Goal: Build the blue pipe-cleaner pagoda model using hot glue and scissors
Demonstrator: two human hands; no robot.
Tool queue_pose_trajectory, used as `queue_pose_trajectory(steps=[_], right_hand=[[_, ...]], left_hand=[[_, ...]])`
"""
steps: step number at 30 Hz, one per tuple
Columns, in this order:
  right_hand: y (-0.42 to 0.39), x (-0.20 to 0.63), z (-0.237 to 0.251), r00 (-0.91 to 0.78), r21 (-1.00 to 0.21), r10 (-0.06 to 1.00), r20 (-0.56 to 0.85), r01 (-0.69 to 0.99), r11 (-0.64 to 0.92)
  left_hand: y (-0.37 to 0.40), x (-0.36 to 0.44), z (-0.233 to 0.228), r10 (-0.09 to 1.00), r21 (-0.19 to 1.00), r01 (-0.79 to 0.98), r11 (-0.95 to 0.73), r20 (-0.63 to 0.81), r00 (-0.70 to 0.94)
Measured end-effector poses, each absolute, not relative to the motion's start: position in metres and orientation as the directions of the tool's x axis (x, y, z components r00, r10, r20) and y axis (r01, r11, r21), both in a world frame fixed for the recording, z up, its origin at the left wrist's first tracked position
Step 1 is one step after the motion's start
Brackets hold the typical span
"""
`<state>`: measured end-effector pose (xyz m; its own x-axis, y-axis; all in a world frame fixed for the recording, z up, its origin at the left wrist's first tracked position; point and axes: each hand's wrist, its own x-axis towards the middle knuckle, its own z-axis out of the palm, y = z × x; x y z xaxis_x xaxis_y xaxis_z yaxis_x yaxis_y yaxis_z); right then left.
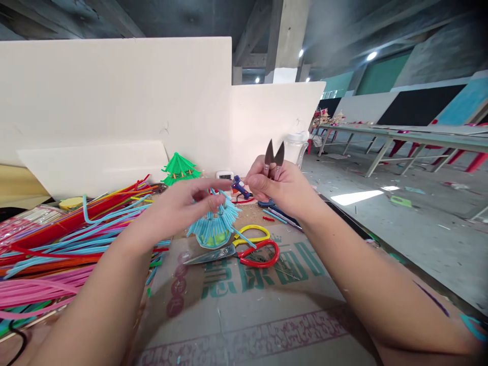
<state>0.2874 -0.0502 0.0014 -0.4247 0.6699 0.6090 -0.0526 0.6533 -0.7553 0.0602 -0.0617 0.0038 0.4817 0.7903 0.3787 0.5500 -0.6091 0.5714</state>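
My right hand (280,180) is closed around small thread snips (274,161). Their two dark blades point upward and stand apart. My left hand (192,201) hovers at the top of a light-blue pipe-cleaner piece (215,223), thumb and index finger stretched out with a gap between them. Blue strands show in that gap; whether the fingers touch them I cannot tell. The piece has a fringed, roof-like shape with a yellow-green part low on its front. Large scissors (244,249) with one yellow and one red handle lie partly open before it.
Bundles of coloured pipe cleaners (72,244) fill the left side. Behind stand a green pipe-cleaner roof (180,168), a blue glue gun (241,187), a small white timer (224,175) and a white lidded jug (295,147). Printed cardboard (244,310) covers the tabletop; white boards (114,96) rise behind.
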Motion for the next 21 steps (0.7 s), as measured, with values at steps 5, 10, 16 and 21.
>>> queue_pose_trajectory(steps=[5, 10, 16, 21], right_hand=[[-0.055, 0.292, 0.009, -0.37, -0.707, 0.635, 0.678, -0.094, 0.701], [-0.061, 0.292, 0.013, -0.288, -0.696, 0.641, 0.712, -0.166, 0.699], [-0.074, 0.264, 0.004, -0.324, -0.756, 0.713, 0.621, -0.007, 0.655], [-0.059, 0.261, -0.008, -0.251, -0.747, 0.77, 0.586, 0.201, 0.634]], left_hand=[[-0.07, 0.052, 0.013, 0.737, 0.64, 0.496, -0.587, 0.168, 0.655], [-0.069, 0.045, 0.017, 0.81, 0.599, 0.549, -0.583, 0.379, 0.447], [-0.072, 0.063, 0.01, 0.699, 0.496, 0.521, -0.695, 0.295, 0.651], [-0.074, 0.059, 0.014, 0.759, 0.545, 0.536, -0.645, 0.372, 0.535]])
